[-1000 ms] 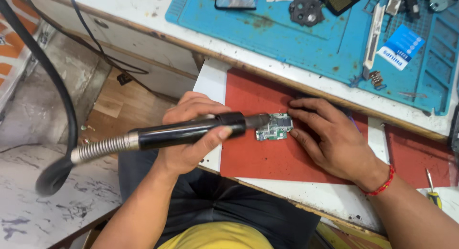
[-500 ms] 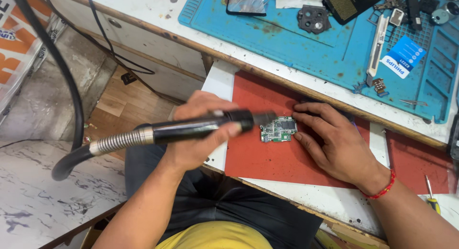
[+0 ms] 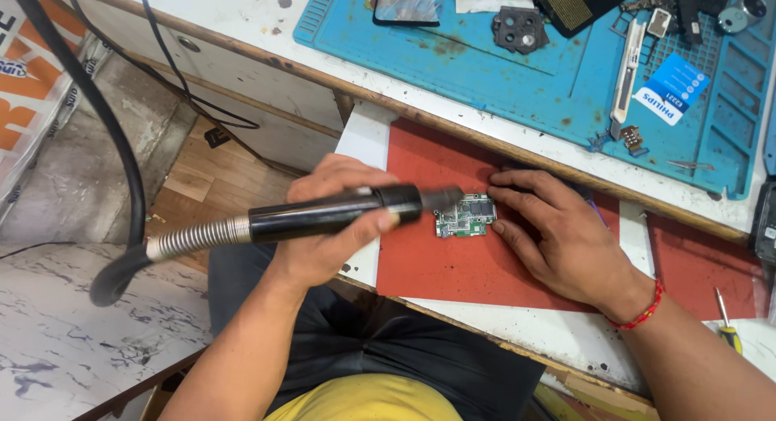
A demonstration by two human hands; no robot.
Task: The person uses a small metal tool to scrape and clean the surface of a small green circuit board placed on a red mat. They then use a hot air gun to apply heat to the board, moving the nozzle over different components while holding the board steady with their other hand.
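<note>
Head view, one cam only.

Left hand is wrapping shut round a black hot-air handpiece, thumb on top, fingers curled under. Metal nozzle is pointing rightward at the small green circuit board, tip hanging just over the board's left edge; can't tell if it's touching. Coiled metal strain relief and thick black hose are trailing off to the left of the board, down past the worktop edge.

Right hand is lying flat and spread, holding nothing, fingertips pressing at the board's right edge and pinning it to the red mat. Board is sitting on the mat's upper middle, between the two hands.

Beyond the board, further up the worktop: blue silicone repair mat carrying a phone, a black camera frame part, a utility knife, a blue card. Right of the board, well apart: small screwdriver.

Doing it well, my read: nozzle wants keeping just off the board and moving, not parking on one spot. Pinning fingertips are sitting close to the heated end, so they'd be better kept at the far edge. Hose drag could be tugging the handpiece, so wrist braced on the worktop edge seems wise.
</note>
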